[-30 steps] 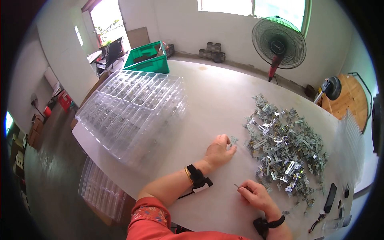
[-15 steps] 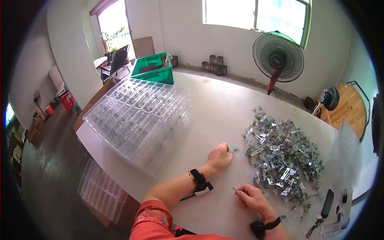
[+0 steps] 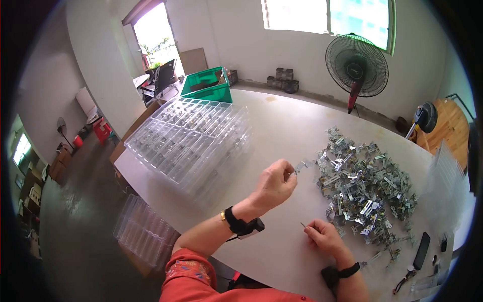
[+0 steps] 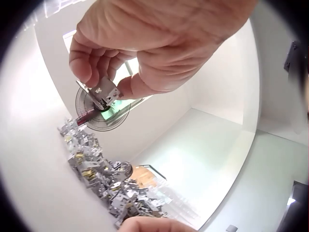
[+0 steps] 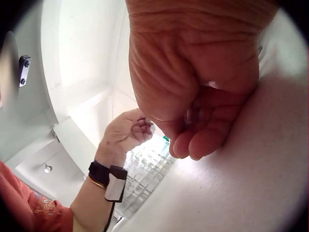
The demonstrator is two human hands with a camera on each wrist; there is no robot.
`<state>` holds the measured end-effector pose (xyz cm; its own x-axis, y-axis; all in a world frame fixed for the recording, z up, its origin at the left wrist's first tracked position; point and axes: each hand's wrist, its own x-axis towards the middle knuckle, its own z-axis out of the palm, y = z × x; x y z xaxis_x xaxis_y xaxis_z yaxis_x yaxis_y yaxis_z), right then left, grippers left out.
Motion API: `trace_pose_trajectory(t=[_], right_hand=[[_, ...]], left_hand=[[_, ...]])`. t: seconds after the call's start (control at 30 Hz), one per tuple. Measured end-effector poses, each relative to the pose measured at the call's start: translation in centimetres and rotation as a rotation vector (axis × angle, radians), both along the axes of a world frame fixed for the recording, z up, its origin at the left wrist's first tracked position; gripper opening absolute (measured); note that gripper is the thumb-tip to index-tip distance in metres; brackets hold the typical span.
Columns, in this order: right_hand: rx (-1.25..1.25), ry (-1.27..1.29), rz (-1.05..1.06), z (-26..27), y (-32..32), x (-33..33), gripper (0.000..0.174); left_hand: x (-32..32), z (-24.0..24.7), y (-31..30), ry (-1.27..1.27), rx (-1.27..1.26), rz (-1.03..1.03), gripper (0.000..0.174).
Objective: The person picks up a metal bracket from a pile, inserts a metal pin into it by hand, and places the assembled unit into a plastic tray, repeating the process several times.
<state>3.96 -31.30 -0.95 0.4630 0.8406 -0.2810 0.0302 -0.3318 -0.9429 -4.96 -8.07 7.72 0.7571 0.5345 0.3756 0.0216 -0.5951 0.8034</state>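
My left hand [image 3: 275, 183] is raised over the table just left of a heap of small metal brackets [image 3: 365, 186]. Between its thumb and fingertips it pinches one metal bracket [image 4: 105, 91], a bent grey plate with holes, which sticks out toward the heap in the head view. Lower and nearer my body, the right hand [image 3: 324, 236] rests close over the tabletop with its fingers curled. A thin dark rod [image 3: 303, 224] pokes out from its thumb and forefinger; the rest of the rod is hidden in the hand.
Clear compartment trays [image 3: 186, 141] filled with metal parts are stacked on the left. Behind them stands a green crate [image 3: 206, 93]. More clear trays [image 3: 443, 176] stand at the right edge, near a black strip-shaped object [image 3: 421, 250]. A fan [image 3: 356, 68] stands beyond the table.
My left hand has lifted from the tabletop with the bracket, which lay low by the table before. The right hand keeps holding the rod in nearly the same place. The head view has shifted slightly.
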Motion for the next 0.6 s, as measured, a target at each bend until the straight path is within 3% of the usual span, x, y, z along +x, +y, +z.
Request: trace_pose_trajectory(t=[0.13,0.37,0.43,0.6], right_hand=[[0.039,-0.009,0.018,0.4,-0.2,-0.1,0.019],[0.065,0.024,0.027,0.0,-0.4,0.2,0.021],[0.072,0.019,0.044,0.3,-0.4,0.2,0.021],[0.074,0.04,0.046,0.6,-0.5,0.2,0.022]], left_hand=[[-4.3,4.2,0.4,-0.041,-0.032,0.064,0.009],[-11.0,8.2,5.7,-0.032,0.2,0.349,0.01],[-12.6,9.0,7.5,0.048,0.252,0.479,0.009],[-14.9,8.5,11.5,0.187,0.277,0.557,0.012]])
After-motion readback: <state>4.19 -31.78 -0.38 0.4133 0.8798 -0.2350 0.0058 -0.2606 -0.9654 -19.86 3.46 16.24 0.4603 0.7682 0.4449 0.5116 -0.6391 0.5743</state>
